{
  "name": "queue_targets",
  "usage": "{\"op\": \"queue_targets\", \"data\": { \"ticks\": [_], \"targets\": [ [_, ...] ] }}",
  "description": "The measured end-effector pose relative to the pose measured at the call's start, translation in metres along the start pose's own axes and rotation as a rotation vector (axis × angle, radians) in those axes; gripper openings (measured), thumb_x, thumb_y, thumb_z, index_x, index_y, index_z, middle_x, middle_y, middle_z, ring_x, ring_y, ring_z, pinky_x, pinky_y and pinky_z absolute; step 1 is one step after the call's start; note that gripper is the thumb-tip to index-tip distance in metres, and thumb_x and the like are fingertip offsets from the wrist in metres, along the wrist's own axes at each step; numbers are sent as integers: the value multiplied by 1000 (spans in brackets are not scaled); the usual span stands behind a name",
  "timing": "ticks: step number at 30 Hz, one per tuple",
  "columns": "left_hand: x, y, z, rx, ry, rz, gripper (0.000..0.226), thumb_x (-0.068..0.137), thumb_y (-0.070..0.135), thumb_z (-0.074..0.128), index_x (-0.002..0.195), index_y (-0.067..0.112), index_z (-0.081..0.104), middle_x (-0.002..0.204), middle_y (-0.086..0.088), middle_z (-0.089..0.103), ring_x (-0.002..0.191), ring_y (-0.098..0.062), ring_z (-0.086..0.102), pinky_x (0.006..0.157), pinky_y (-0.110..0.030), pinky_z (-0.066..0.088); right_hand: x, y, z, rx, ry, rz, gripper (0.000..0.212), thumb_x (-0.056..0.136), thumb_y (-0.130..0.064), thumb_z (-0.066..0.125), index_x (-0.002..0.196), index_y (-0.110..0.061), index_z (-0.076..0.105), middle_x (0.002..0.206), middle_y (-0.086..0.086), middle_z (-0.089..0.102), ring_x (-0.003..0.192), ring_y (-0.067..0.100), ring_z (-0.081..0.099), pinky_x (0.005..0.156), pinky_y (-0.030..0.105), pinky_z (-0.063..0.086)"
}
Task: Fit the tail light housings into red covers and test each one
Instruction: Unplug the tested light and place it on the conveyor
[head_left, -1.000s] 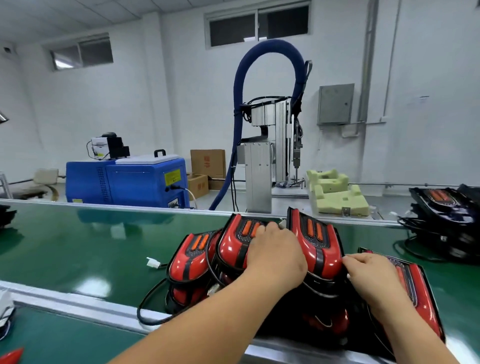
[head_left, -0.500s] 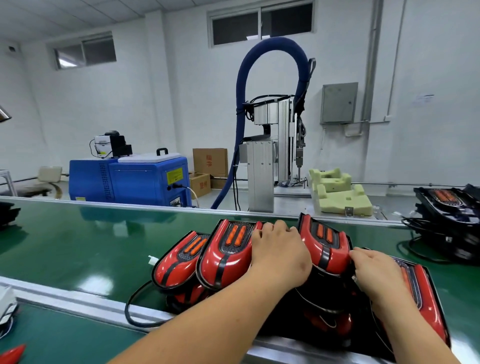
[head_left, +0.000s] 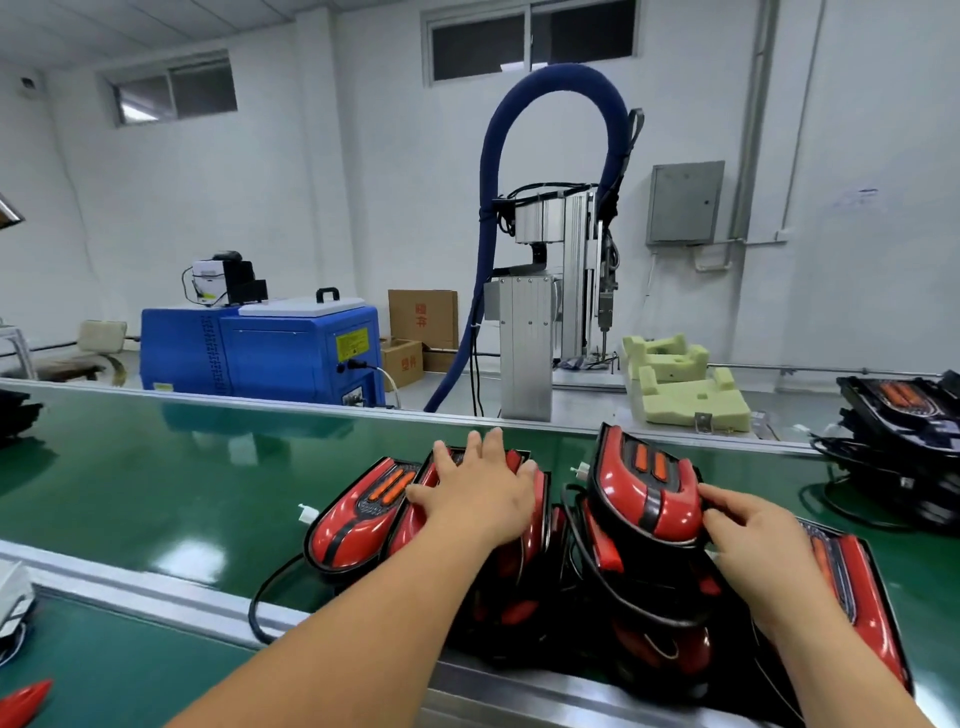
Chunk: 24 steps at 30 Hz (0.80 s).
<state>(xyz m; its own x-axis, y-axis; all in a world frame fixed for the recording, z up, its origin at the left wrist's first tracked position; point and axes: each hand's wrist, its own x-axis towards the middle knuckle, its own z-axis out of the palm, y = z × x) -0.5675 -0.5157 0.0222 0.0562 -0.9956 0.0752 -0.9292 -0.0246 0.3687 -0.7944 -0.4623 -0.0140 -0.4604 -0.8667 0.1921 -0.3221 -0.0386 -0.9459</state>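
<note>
Glossy red tail lights (head_left: 353, 525) look assembled; left hand (head_left: 483, 499) presses one, fingers straight; right hand (head_left: 753, 540) grips another; testing seemingly remains.

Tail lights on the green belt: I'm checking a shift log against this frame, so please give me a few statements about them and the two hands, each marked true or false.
1. The left hand lies flat, fingers spread, on a tail light. True.
2. The right hand touches nothing. False: its grip is on the right edge of the raised tail light.
3. The belt under the parts is green. True.
4. The foam blocks lie on the belt. False: they sit on the bench behind it.
</note>
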Motion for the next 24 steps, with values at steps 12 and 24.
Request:
{"op": "queue_targets", "data": {
  "ticks": [12,24],
  "targets": [
    [33,10,-19,-47,55,-36,38,98,23,37,132,15,52,137,-10,43,126,-32,41,110,-51,31,2,-20,27,-214,-104,-160,46,90,-4,44,124,-24,67,109,-2,71,60,0,52,52,16,38],
    [-24,-45,-42,386,-400,422,149,61,47,88,142,38,-37,155,17,-34,141,-21,-35,119,-60,12,-5,-27,26,-285,-133,-207,43,95,-5,43,130,-20,63,131,1,63,112,19,59,91,27,47]
  ]
}}
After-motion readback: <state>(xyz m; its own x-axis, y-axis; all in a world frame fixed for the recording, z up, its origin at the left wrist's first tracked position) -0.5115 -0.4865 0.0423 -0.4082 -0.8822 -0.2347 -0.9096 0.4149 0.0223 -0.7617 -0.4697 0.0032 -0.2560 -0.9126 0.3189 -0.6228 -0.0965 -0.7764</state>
